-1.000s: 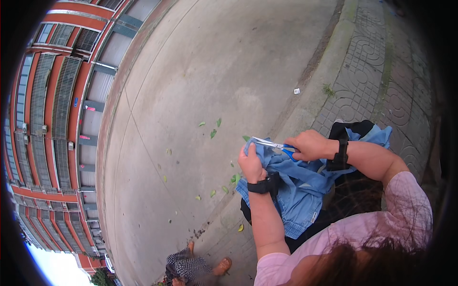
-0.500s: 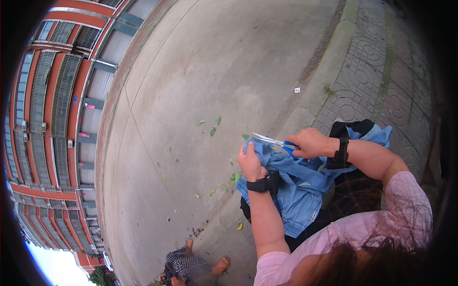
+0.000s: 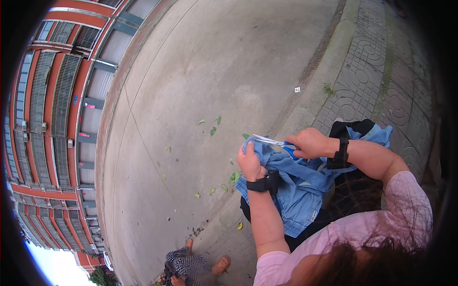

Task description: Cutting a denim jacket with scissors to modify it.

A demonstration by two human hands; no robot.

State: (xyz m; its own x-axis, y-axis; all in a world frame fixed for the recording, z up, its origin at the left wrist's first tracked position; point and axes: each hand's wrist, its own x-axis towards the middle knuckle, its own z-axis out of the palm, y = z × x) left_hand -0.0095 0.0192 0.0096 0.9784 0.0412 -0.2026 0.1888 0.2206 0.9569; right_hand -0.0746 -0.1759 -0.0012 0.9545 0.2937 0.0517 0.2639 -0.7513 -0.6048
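Observation:
A pair of scissors (image 3: 273, 141) with blue handles is in my right hand (image 3: 310, 143), its fingers wrapped round the loops. The blades point left, over the raised edge of a light-blue denim garment (image 3: 296, 202). My left hand (image 3: 250, 163) pinches that edge, with the thumb up beside the blade tips. Whether the blades touch the cloth I cannot tell. The rest of the garment lies bunched across my lap, with an elastic-looking ribbed band and a small white label at its lower part. Each wrist wears a black strap.
A person in patterned trousers (image 3: 190, 263) and brown shoes sits at the lower left. Green and yellow leaves (image 3: 213, 131) lie scattered on the concrete road (image 3: 191, 71). A kerb and patterned paving (image 3: 362, 62) run along the right. A red building (image 3: 57, 95) stands far left.
The scissor blades have shifted very slightly, their tips now a little lower by the cloth edge. Both hands and the garment otherwise stay in place.

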